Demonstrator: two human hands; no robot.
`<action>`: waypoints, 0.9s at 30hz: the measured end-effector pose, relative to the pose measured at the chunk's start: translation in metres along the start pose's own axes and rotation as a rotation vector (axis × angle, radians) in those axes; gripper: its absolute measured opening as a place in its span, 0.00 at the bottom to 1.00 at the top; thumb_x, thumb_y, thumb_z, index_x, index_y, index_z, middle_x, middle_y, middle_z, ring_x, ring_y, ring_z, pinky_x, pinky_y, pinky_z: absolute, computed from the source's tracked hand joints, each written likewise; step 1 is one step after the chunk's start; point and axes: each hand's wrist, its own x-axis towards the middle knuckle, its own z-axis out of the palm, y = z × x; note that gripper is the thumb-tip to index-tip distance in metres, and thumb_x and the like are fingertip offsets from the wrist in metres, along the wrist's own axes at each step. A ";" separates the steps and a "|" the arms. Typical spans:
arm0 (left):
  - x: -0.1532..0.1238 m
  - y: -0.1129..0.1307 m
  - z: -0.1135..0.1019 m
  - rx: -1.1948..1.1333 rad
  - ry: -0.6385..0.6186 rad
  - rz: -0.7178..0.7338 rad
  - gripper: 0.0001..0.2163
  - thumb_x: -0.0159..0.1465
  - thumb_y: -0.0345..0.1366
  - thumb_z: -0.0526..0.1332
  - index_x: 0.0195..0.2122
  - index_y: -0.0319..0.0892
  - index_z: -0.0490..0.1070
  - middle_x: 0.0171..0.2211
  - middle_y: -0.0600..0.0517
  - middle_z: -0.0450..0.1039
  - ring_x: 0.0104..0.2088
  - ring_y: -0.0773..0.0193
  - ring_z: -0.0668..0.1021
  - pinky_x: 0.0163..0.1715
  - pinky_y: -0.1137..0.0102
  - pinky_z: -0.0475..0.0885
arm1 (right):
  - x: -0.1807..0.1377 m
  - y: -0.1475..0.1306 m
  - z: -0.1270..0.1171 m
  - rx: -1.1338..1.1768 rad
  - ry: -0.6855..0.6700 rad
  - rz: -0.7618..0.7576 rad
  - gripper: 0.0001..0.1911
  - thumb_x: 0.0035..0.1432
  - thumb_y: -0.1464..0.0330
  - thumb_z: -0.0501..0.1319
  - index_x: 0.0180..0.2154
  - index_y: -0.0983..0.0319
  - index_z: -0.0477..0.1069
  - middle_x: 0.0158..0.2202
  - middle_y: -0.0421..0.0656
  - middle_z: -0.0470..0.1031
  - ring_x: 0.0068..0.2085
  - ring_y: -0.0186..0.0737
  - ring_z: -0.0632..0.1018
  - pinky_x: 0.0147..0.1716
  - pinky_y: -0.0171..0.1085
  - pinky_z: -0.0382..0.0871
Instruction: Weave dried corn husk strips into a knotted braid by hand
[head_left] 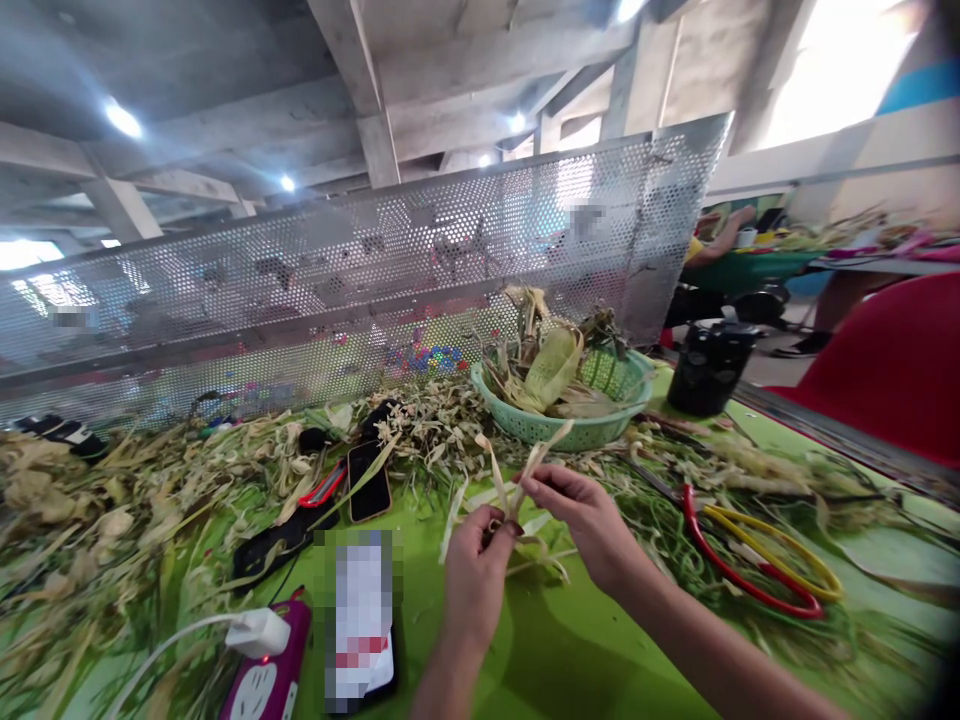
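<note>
It's a workshop: concrete beams (495, 62) above perforated divider (330, 265), bench (592, 650) strewn with husks (431, 420) before it, another person's arm (721, 242) right.

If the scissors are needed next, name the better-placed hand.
Probably the right hand: it is nearer the scissors, which lie on its side, while the left hand grips the gathered pale strips.

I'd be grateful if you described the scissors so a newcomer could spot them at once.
On the green table, look to the right of the person's right hand. The scissors lie there among scattered plant strips. Unlike those dull strips, they have one bright red and one yellow handle loop.
</note>
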 end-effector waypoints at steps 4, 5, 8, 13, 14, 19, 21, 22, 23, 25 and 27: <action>0.003 -0.004 -0.001 -0.068 0.000 -0.079 0.08 0.60 0.38 0.58 0.28 0.40 0.70 0.26 0.54 0.70 0.30 0.64 0.71 0.34 0.71 0.65 | 0.001 -0.004 -0.006 0.082 0.037 -0.014 0.12 0.51 0.59 0.68 0.32 0.61 0.75 0.32 0.40 0.73 0.25 0.31 0.64 0.24 0.31 0.58; 0.004 -0.007 -0.001 -0.078 0.005 -0.087 0.07 0.59 0.38 0.59 0.28 0.40 0.70 0.26 0.53 0.70 0.31 0.64 0.72 0.34 0.71 0.65 | 0.000 -0.004 -0.007 0.106 0.011 -0.015 0.12 0.52 0.59 0.67 0.33 0.60 0.74 0.33 0.41 0.73 0.24 0.30 0.64 0.23 0.31 0.57; 0.007 -0.013 -0.002 -0.077 0.025 -0.106 0.07 0.58 0.38 0.60 0.29 0.40 0.71 0.28 0.53 0.72 0.32 0.63 0.73 0.35 0.70 0.65 | -0.001 -0.006 -0.007 0.118 -0.085 -0.015 0.13 0.56 0.57 0.63 0.36 0.60 0.72 0.34 0.43 0.73 0.24 0.33 0.67 0.23 0.33 0.61; 0.008 -0.011 -0.004 0.058 0.036 -0.128 0.08 0.59 0.40 0.59 0.30 0.40 0.71 0.27 0.52 0.73 0.30 0.63 0.73 0.31 0.71 0.63 | -0.002 -0.015 -0.010 -0.250 -0.249 -0.128 0.14 0.57 0.58 0.62 0.28 0.62 0.72 0.24 0.39 0.67 0.27 0.35 0.68 0.27 0.34 0.63; 0.008 -0.010 -0.004 0.099 0.042 -0.125 0.08 0.59 0.40 0.59 0.31 0.41 0.71 0.27 0.51 0.73 0.30 0.62 0.73 0.30 0.71 0.63 | -0.002 -0.018 -0.011 -0.354 -0.276 -0.165 0.13 0.57 0.61 0.62 0.26 0.62 0.72 0.24 0.39 0.67 0.28 0.35 0.68 0.28 0.34 0.63; 0.008 -0.007 -0.007 0.331 0.062 -0.044 0.08 0.60 0.39 0.57 0.31 0.41 0.72 0.28 0.51 0.74 0.28 0.63 0.72 0.26 0.72 0.59 | -0.004 -0.026 -0.008 -0.664 -0.325 -0.282 0.10 0.56 0.70 0.60 0.22 0.62 0.70 0.24 0.38 0.66 0.27 0.35 0.68 0.26 0.33 0.60; 0.008 -0.007 -0.007 0.398 0.068 -0.011 0.07 0.60 0.38 0.57 0.31 0.41 0.72 0.27 0.51 0.74 0.28 0.63 0.72 0.26 0.72 0.58 | -0.005 -0.027 -0.007 -0.685 -0.330 -0.297 0.10 0.55 0.72 0.59 0.22 0.62 0.69 0.25 0.39 0.66 0.27 0.34 0.68 0.26 0.32 0.60; 0.007 -0.007 -0.007 0.426 0.072 0.004 0.07 0.60 0.37 0.57 0.31 0.42 0.72 0.27 0.51 0.74 0.27 0.63 0.71 0.26 0.72 0.58 | -0.005 -0.027 -0.007 -0.685 -0.334 -0.302 0.09 0.54 0.73 0.58 0.22 0.62 0.69 0.25 0.39 0.66 0.27 0.34 0.68 0.26 0.32 0.60; 0.007 -0.007 -0.007 0.452 0.075 0.017 0.07 0.60 0.36 0.57 0.30 0.42 0.72 0.27 0.51 0.73 0.27 0.63 0.71 0.26 0.71 0.58 | -0.005 -0.027 -0.007 -0.685 -0.340 -0.306 0.09 0.54 0.73 0.58 0.23 0.62 0.69 0.26 0.39 0.67 0.27 0.35 0.68 0.26 0.32 0.60; 0.006 -0.005 -0.007 0.491 0.077 0.028 0.06 0.60 0.35 0.56 0.29 0.42 0.71 0.27 0.50 0.73 0.27 0.63 0.71 0.27 0.71 0.58 | -0.004 -0.027 -0.007 -0.693 -0.352 -0.313 0.08 0.53 0.74 0.57 0.23 0.61 0.69 0.26 0.39 0.67 0.28 0.35 0.69 0.27 0.32 0.61; 0.006 -0.003 -0.006 0.514 0.073 0.028 0.06 0.59 0.34 0.56 0.30 0.41 0.71 0.27 0.50 0.74 0.28 0.62 0.72 0.28 0.70 0.59 | -0.004 -0.026 -0.008 -0.717 -0.360 -0.323 0.09 0.53 0.75 0.57 0.23 0.61 0.69 0.26 0.39 0.67 0.28 0.35 0.69 0.27 0.32 0.61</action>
